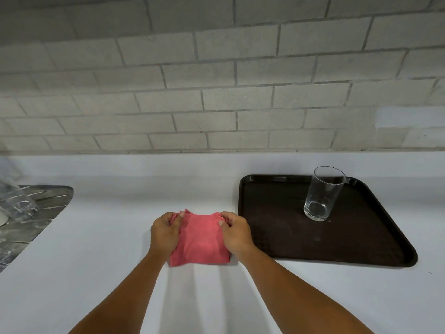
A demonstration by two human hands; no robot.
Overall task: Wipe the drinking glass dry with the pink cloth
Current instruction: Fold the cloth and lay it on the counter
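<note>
Gripping: both hands pinch the cloth (199, 237) on the white counter (96, 237), the left hand (165, 232) closed on its left edge, the right hand (237, 233) closed on its right edge, thumbs on top at the far corners.
Cloth: folded, flat between the two hands, its near edge resting on the counter.
Glass: the glass (323, 192) stands upright and empty on the dark tray (277, 237), to the right of the right hand and farther away, well apart from the cloth and untouched.
Stage: wiping has likely not begun; the cloth has yet to reach the glass.
Risk, reach: a hand swinging right with trailing cloth could clip the tall glass and tip it on the tray.
Risk, hold: smooth, possibly wet glass may slip through a bunched cloth grip.
Risk, left: other glassware (14, 201) sits blurred by the drainer, far left of the left hand.
</note>
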